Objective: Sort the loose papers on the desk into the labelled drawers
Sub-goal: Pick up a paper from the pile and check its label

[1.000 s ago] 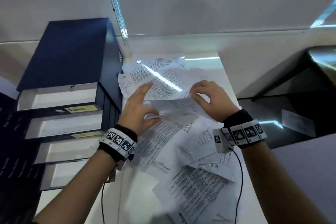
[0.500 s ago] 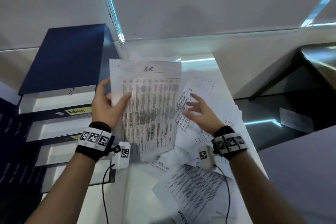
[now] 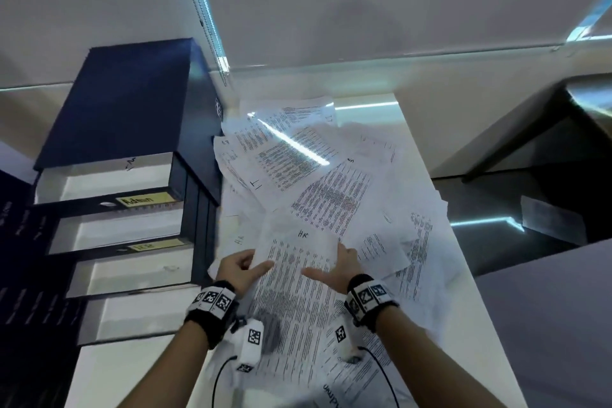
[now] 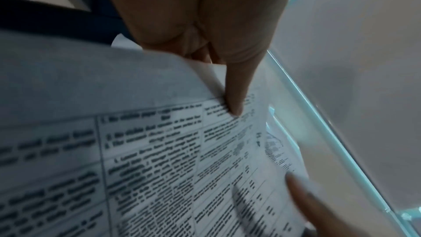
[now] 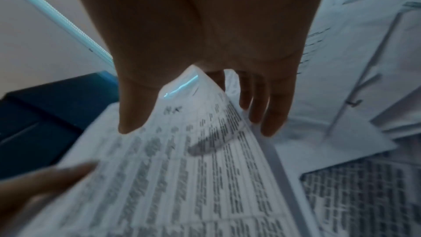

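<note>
A printed sheet marked "HR" (image 3: 298,295) (image 4: 159,150) (image 5: 182,177) hangs just above the paper pile (image 3: 318,182), held by both hands. My left hand (image 3: 255,263) (image 4: 227,100) pinches its left edge, thumb on top and fingers underneath. My right hand (image 3: 328,262) (image 5: 193,123) holds the right edge, thumb over the print and fingers behind the sheet. To the left stands a dark blue drawer unit (image 3: 132,103) with several drawers pulled open. One label reads "Admin" (image 3: 142,200); the label below it (image 3: 155,245) is too blurred to read.
The loose sheets cover most of the white desk (image 3: 132,374); one is marked "IT" (image 3: 256,184). A blind cord (image 3: 205,16) hangs against the back wall. At the right, a lower dark surface (image 3: 496,202) holds one more sheet (image 3: 549,222).
The left hand has brought the HR sheet down from in front of the drawers and towards me. The right hand, open over the pile before, now holds its right edge.
</note>
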Available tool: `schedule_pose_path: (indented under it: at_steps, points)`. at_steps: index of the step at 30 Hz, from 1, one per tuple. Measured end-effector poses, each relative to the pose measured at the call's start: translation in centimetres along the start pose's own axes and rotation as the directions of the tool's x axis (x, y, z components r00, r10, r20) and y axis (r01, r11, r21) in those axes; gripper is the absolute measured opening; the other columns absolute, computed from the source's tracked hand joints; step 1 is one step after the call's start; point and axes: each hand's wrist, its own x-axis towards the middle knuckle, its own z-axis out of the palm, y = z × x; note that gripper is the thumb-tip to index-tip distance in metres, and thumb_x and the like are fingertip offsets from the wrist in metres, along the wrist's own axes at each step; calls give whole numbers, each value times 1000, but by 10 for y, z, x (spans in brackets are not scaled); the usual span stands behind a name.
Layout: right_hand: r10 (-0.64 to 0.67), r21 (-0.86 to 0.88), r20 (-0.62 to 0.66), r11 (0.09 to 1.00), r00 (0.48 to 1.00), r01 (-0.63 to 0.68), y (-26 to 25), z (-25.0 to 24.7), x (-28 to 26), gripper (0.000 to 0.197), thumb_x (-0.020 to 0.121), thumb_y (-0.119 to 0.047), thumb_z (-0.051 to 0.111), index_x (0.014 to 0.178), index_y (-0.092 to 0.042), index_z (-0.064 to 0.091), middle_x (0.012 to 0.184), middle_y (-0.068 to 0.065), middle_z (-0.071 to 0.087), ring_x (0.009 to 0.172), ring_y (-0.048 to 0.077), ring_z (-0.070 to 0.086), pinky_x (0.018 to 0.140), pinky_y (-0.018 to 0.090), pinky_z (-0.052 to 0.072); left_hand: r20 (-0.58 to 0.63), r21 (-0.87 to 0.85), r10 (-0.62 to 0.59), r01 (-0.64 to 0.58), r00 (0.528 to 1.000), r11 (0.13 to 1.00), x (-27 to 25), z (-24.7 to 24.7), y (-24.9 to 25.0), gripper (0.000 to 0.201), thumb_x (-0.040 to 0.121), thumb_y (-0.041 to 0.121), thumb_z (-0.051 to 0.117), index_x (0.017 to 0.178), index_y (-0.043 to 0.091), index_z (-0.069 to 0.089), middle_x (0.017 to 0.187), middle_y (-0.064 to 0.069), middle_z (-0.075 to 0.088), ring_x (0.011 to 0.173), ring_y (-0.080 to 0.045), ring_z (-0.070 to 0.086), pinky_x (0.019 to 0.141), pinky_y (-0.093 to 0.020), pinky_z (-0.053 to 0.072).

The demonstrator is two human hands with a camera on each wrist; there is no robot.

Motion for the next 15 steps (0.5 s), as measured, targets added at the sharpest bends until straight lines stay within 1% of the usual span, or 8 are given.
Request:
schedule_pose_path:
  at_steps: [2,5,8,9,11,12,13,15]
  points:
    - [19,62,-81,998,997,-14,7,-1,1,137,45,-81,75,152,-21,15,146,9,31,138,30,34,110,48,39,57,-18,36,-35,998,999,-5,5,17,15,83,20,75,93,9,74,68,13,72,64,6,65,59,-10,47]
    - [-33,358,-85,932,996,61,14,-11,9,121,43,-65,90,142,-25,32,135,0,51,130,24,49,104,44,46,166,-29,97,-94,981,995,-10,7,45,12,91,26,67,86,15,70,57,15,63,51,1,52,54,-17,41]
    - [-64,606,19,795,998,40,3,-26,5,109,54,-44,95,142,-23,34,130,7,59,115,23,61,100,45,50,155,-55,211,-205,965,977,-10,-2,74,10,92,26,65,89,17,68,69,12,68,62,-1,57,62,-20,45]
    - [-105,662,22,747,994,64,-1,-33,2,89,64,-34,92,135,-16,42,122,9,64,106,18,66,96,42,53,127,-73,260,-252,957,965,-8,-7,85,6,92,24,64,90,20,68,75,14,71,67,0,62,65,-18,48]
    - [-217,673,-25,718,976,177,-15,-51,-10,21,82,-11,77,93,-14,59,82,-5,72,71,-2,67,74,27,56,29,-87,339,-336,940,938,-4,-16,113,6,91,27,63,95,25,67,85,14,74,80,0,67,71,-18,52]
    - [-266,618,-62,747,962,246,-21,-62,-12,19,86,-6,72,77,-19,62,66,-10,69,60,-5,64,68,23,54,-33,-85,377,-378,926,922,-3,-20,128,8,90,29,62,97,28,66,88,13,74,83,-1,68,72,-18,54]
    - [-312,573,-115,755,943,319,-28,-72,-15,27,88,-6,69,68,-24,67,62,-13,69,59,-3,66,67,22,55,-85,-88,416,-423,905,902,-1,-23,141,9,90,29,62,98,29,64,90,12,73,85,0,68,72,-17,54]
    - [-397,437,-278,758,875,483,-40,-88,-17,20,90,-17,69,72,-21,77,74,-12,74,73,6,72,70,21,58,-149,-104,461,-477,875,873,1,-25,164,13,88,29,65,100,29,62,94,12,71,86,4,68,71,-13,53]
